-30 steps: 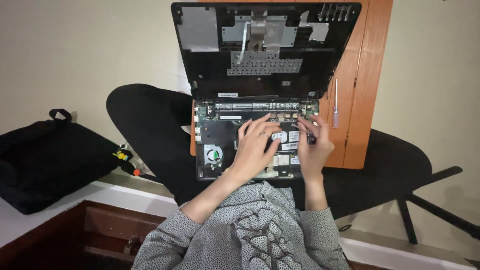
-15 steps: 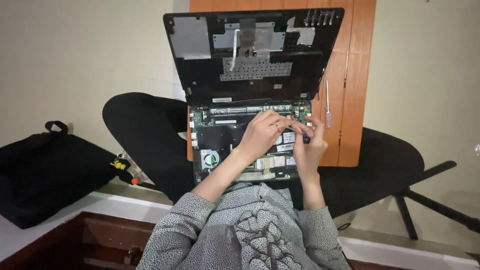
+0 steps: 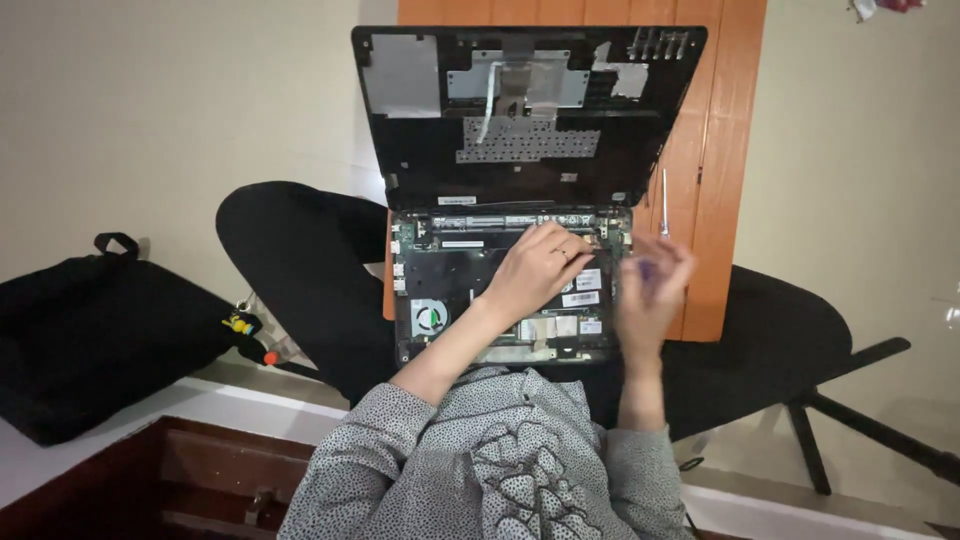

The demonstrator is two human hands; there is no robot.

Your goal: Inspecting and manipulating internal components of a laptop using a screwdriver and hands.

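Observation:
An opened black laptop lies on my lap, its circuit board (image 3: 450,275) bare and a round fan (image 3: 430,318) at the lower left. Its lifted top cover (image 3: 420,160) stands tilted back, underside showing, with a flat ribbon cable (image 3: 492,105) hanging. My left hand (image 3: 535,275) rests on the board, fingertips at the far edge near the hinge, holding nothing I can see. My right hand (image 3: 652,285) is blurred, raised just off the right edge of the base; a small bluish spot shows at its fingers, too smeared to identify.
An orange wooden panel (image 3: 725,150) lies under the laptop, a thin screwdriver (image 3: 665,200) on it. A black bag (image 3: 95,340) sits at left, beside small tools with yellow and red handles (image 3: 248,335). A black chair base (image 3: 830,420) at right, a brown drawer (image 3: 200,470) below.
My right hand has come off the board and swung out past the laptop's right edge. My left hand has stayed on the board, its fingers now further up toward the hinge.

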